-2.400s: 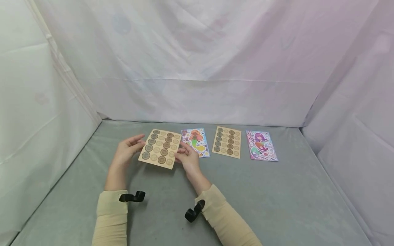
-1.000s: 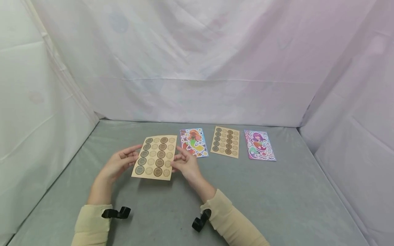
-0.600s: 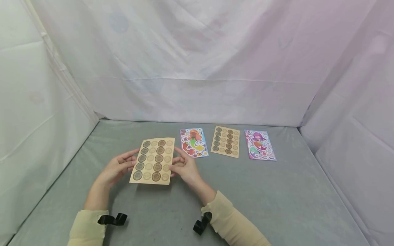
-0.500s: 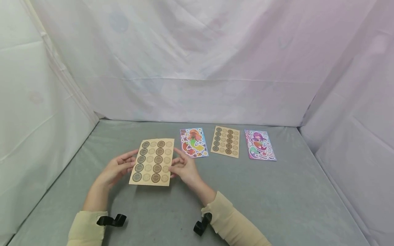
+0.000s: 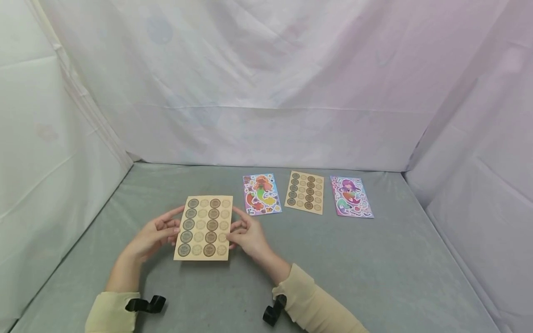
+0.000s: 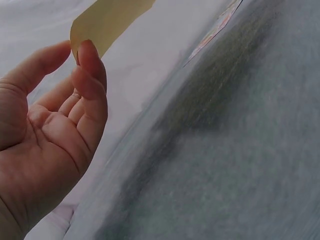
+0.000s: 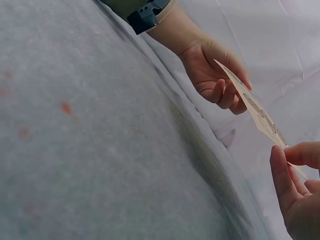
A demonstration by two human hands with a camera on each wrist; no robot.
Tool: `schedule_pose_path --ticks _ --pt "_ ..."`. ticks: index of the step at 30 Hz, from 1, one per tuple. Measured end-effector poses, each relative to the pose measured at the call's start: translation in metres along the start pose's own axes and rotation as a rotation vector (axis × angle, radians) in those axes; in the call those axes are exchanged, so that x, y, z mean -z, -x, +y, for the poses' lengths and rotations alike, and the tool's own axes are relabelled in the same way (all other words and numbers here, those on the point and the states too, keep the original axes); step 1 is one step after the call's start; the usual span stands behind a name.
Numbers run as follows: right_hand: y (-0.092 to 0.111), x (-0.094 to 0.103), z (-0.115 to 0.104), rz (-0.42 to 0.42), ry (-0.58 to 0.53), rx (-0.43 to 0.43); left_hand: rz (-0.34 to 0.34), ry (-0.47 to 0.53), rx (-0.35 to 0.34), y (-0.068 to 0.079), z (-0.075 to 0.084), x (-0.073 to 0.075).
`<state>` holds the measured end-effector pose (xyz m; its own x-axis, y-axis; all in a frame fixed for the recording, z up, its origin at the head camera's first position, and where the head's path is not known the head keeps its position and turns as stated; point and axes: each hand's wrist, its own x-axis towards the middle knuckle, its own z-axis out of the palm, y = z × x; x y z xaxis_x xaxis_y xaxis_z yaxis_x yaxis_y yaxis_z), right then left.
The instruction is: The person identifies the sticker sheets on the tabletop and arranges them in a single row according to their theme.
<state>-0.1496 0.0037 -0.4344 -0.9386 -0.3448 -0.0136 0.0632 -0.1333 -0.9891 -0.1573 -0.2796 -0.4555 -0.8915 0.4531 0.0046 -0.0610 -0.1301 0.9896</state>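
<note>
A tan sticker sheet (image 5: 204, 226) printed with rows of round dark and pale seals is held up over the grey table, tilted toward the head camera. My left hand (image 5: 154, 236) pinches its left edge between thumb and fingers; the left wrist view shows the plain back of the sheet (image 6: 105, 25) at those fingertips. On the opposite edge, my right hand (image 5: 251, 236) pinches with thumb in front and fingers behind. The right wrist view shows the sheet (image 7: 257, 112) nearly edge-on between both hands, raised above its shadow.
Behind, in a row, lie a mermaid sticker sheet (image 5: 263, 194), a second tan seal sheet (image 5: 305, 192) and a purple mermaid sheet (image 5: 352, 197). The grey tabletop (image 5: 333, 268) ends at white cloth walls (image 5: 266, 134) at the back and sides.
Both hands have drawn the tan sheet nearer and slightly left, turning it straighter and more face-on. The mermaid sheet behind it has come into full view. The three lying sheets stay put.
</note>
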Motion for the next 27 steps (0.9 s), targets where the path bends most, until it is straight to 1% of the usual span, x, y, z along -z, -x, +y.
schedule_pose_path --ticks 4,10,17,21,27 --pt "0.001 -0.001 0.003 0.004 0.001 -0.01 -0.008 0.007 0.001 0.002 -0.001 0.001" --pt "-0.002 -0.003 0.022 0.011 -0.005 -0.023 -0.037 0.006 0.019 0.006 -0.003 0.004" --pt "-0.001 -0.009 0.03 0.02 -0.017 -0.03 -0.02 -0.087 0.074 0.01 -0.004 0.007" --pt "0.001 -0.012 0.029 0.014 -0.022 -0.05 -0.014 -0.106 0.102 0.012 -0.005 0.007" --pt "0.001 -0.016 0.037 0.023 -0.002 -0.085 -0.008 -0.129 0.126 0.013 -0.006 0.007"
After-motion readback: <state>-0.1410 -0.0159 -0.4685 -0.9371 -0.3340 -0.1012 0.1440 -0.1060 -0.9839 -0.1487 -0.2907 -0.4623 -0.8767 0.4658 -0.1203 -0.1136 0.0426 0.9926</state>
